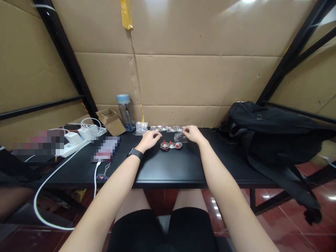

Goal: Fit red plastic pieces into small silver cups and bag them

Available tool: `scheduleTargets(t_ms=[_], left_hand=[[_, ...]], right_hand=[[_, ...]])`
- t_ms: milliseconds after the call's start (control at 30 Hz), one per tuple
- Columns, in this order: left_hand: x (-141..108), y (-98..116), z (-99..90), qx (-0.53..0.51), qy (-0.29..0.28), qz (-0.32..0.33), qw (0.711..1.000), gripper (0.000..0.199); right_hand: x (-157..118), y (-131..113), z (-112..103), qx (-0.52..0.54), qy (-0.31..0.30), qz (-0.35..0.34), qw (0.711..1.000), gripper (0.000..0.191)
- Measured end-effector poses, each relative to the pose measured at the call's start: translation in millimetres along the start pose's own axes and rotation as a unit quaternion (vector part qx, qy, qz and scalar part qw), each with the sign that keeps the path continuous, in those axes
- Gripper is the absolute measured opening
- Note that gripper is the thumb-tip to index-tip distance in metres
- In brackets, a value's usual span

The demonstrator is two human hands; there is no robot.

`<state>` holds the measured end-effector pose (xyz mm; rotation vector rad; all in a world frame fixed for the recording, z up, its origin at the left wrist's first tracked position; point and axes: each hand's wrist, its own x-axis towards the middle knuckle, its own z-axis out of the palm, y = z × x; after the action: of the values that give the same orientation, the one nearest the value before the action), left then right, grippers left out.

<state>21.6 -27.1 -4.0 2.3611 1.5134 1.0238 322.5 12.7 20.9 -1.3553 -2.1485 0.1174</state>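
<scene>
Small round metal discs with red parts (172,145) lie in a short row on the black table (170,168). My left hand (150,139), with a dark watch on the wrist, hovers just left of them, thumb and fingers apart and nothing visible between them. Right of the discs, my right hand (193,134) has its fingers pinched at the edge of a clear plastic bag (180,137). Behind both hands runs a row of similar wrapped metal pieces (164,128) along the table's back edge.
A crumpled clear packet (141,128), a bottle with a blue lid (126,113) and an open cardboard box (111,121) stand back left. Further left are a power strip (76,145) and a blurred phone (106,149). A black bag (267,133) fills the right side.
</scene>
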Motion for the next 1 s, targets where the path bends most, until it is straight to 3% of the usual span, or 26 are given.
scheduleTargets(t_ms=[100, 300, 533, 733, 833, 900, 1000], left_hand=[[1, 0, 0.2, -0.002, -0.003, -0.001, 1.0, 0.028], [0, 1, 0.5, -0.006, -0.002, 0.001, 1.0, 0.027], [0, 3, -1.0, -0.011, -0.005, 0.005, 1.0, 0.026], [-1, 5, 2.8, -0.065, 0.018, 0.01, 0.998, 0.024], [-3, 14, 3.5, -0.161, 0.039, 0.049, 0.985, 0.031], [-6, 25, 1.2, -0.204, 0.014, 0.087, 0.975, 0.036], [-14, 46, -5.7, -0.133, -0.009, 0.132, 0.982, 0.049]], right_hand=[[0, -3, -5, -0.001, 0.057, 0.028, 0.998, 0.013], [-5, -10, -12, -0.028, 0.071, 0.09, 0.993, 0.01], [-3, -12, -14, 0.075, 0.168, 0.039, 0.982, 0.019], [0, -16, -13, 0.218, 0.268, 0.017, 0.938, 0.025], [1, -24, -4, 0.294, 0.251, 0.03, 0.922, 0.027], [1, -33, 4, 0.325, 0.218, 0.039, 0.919, 0.027], [-2, -46, 14, 0.312, 0.193, 0.045, 0.929, 0.022]])
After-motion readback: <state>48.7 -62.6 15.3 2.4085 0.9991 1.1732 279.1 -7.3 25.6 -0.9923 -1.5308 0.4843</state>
